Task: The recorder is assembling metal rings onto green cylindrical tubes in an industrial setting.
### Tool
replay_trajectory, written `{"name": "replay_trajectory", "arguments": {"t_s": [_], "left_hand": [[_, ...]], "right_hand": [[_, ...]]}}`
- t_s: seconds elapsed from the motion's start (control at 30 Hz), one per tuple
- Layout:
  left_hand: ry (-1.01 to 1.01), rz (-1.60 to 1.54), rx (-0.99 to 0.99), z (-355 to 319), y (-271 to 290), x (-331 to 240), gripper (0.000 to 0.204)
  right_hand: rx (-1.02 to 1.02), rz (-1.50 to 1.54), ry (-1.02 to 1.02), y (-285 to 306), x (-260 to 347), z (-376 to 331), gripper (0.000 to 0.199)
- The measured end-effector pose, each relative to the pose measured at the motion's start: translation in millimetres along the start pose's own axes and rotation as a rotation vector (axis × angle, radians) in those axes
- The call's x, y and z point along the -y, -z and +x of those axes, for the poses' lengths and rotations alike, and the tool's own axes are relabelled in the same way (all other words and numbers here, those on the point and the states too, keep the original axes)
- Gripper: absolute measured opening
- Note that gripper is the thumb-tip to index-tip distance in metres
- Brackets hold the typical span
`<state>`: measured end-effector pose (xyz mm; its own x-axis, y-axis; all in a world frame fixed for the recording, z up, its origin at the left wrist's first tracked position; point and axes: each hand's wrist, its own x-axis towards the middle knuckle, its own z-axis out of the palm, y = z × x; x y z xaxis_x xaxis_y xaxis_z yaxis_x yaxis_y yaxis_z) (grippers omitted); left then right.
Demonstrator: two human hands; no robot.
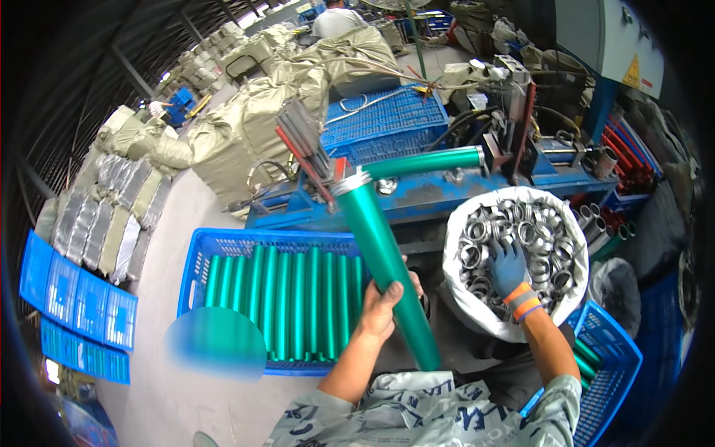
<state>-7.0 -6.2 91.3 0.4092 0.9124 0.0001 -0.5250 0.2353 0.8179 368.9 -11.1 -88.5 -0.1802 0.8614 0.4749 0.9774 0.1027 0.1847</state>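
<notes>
My left hand (383,307), bare, is wrapped round a long shiny green metal tube (376,242). The tube leans up and to the left, and a silver metal ring (350,183) sits at its upper end. In a blue glove with an orange and grey cuff, my right hand (510,270) reaches into a white sack (456,307) full of loose silver metal rings (547,238). Its fingers look stretched out and apart over the rings, with the tips partly among them. Another green tube (424,162) lies across the blue machine bench (417,195), between its two end fixtures.
A blue crate (268,237) of green tubes stands at left, partly covered by a blurred patch. Another blue crate (622,365) with tubes is at lower right. Wrapped sacks (249,134) pile up behind. A control box (611,45) hangs upper right; a person (339,22) sits far back.
</notes>
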Motion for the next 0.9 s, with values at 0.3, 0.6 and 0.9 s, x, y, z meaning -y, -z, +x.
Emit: {"name": "replay_trajectory", "arguments": {"t_s": [0.3, 0.6, 0.9], "left_hand": [[0.125, -0.173, -0.201, 4, 6, 28, 0.057], [0.067, -0.185, -0.224, 12, -3, 64, 0.058], [-0.079, -0.195, -0.321, 10, -24, 71, 0.059]], "right_hand": [[-0.104, 1.115, -0.802, 53, -1, -69, 0.048], [-0.317, 2.884, -0.855, 132, 18, -72, 0.074], [-0.200, 2.005, -0.760, 149, 10, -72, 0.114]]}}
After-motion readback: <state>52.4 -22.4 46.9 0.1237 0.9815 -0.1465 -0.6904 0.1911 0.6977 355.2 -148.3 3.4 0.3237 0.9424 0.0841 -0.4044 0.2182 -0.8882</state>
